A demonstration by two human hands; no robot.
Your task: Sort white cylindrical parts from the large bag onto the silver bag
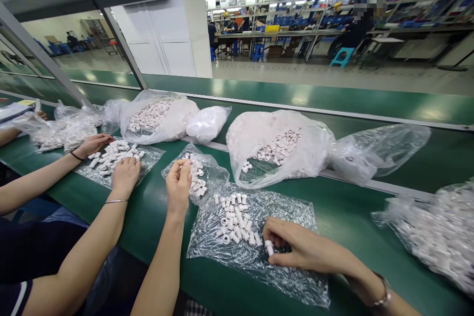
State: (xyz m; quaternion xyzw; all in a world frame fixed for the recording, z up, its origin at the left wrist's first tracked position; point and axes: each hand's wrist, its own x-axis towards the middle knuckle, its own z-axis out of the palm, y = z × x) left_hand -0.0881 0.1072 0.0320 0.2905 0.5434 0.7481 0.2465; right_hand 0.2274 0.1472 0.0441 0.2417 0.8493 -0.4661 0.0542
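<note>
Between the thumb and fingers of my right hand is a small white plastic fitting, gripped just above a flat clear plastic sheet. A loose group of similar white fittings lies on that sheet, left of the hand; some stand on end and others lie on their sides. My left hand is closed in a pinch at the left edge of a small clear plastic bag with several fittings inside. Its fingertips partly hide what they pinch.
Large open bags of fittings line the back of the green bench. A full bag stands at right. To the left, a co-worker's hands handle fittings on another sheet. A metal frame post rises behind.
</note>
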